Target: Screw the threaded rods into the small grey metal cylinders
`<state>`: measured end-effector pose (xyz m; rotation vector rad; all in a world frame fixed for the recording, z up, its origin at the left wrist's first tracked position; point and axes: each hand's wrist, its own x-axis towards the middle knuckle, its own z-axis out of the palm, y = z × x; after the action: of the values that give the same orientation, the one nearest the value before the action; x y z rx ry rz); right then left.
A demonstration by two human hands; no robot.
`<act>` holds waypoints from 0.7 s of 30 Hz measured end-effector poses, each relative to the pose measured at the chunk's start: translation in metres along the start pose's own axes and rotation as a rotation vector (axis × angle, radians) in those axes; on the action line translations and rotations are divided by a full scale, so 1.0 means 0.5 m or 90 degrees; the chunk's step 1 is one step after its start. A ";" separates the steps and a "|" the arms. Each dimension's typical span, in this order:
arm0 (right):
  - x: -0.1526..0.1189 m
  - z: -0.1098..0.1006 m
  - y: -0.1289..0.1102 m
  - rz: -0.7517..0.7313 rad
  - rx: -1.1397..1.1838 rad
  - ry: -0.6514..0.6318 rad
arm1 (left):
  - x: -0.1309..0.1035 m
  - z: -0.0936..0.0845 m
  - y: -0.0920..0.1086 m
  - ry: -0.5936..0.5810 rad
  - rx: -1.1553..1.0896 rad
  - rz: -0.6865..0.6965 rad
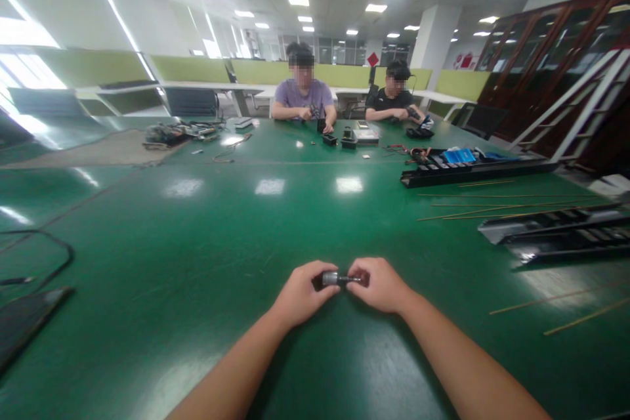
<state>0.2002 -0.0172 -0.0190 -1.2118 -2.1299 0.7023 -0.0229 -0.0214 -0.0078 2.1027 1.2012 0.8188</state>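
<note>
Just above the green table [197, 289], at the near centre, a small cylindrical part [330, 278], silver with a dark thinner end, lies sideways between both hands. My left hand [306, 292] is closed on its thick silver body, thumb below and fingers above. The fingers of my right hand [378, 283] pinch the thin dark end at the right. What exactly the part is cannot be made out. The two hands are close together but apart.
Black metal channels [581, 233] and thin rods [492, 210] lie at the right. Further back are a blue packet [459, 155], small black boxes [348, 143] and a heap of parts [167, 134]. Two people sit across the table. A dark panel [29, 321] and cable are at left.
</note>
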 end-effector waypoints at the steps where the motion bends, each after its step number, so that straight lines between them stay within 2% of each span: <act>1: 0.000 0.000 0.000 0.000 0.001 0.000 | 0.000 0.000 0.000 0.002 0.000 -0.001; 21: 0.001 -0.016 -0.003 0.006 0.005 0.005 | 0.000 -0.003 0.002 0.014 0.002 -0.004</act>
<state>0.2050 -0.0162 -0.0123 -1.2193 -2.1142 0.7086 -0.0235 -0.0215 -0.0060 2.0957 1.2203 0.8391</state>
